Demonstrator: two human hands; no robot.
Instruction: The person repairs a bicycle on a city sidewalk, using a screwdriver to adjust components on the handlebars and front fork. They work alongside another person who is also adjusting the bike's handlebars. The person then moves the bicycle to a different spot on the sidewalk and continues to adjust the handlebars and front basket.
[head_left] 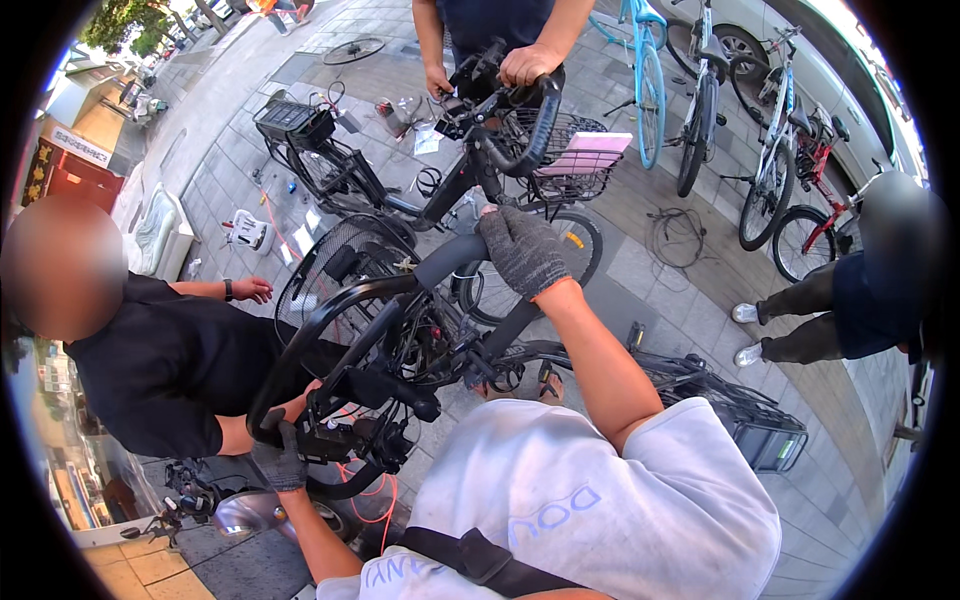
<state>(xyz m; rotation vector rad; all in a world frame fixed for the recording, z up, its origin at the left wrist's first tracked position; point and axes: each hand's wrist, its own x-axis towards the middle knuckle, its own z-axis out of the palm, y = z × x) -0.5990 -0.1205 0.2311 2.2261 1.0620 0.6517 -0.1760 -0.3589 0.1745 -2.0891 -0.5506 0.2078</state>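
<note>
Both my hands wear grey knitted gloves. My right hand (525,250) is closed over the thick dark grip (448,261) at one end of a black, swept-back bicycle handlebar (345,295). Lower left, my left hand (280,462) is closed round the other side of the same handlebar, its fingers partly hidden. Between my hands sit cables and a dark handlebar-mounted unit (375,390). A black wire basket (305,265) is on the far side of the bar. Close to my left hand, a person in a black shirt (165,350) reaches an arm in toward the bike.
Ahead, another person holds a second black bicycle (440,205) with a wire basket (575,185) carrying a pink-and-white flat item. Parked bicycles (690,120) line the right, near a standing person (870,290). Cable (680,238) and tools lie on the paving; an orange cord (388,500) runs below.
</note>
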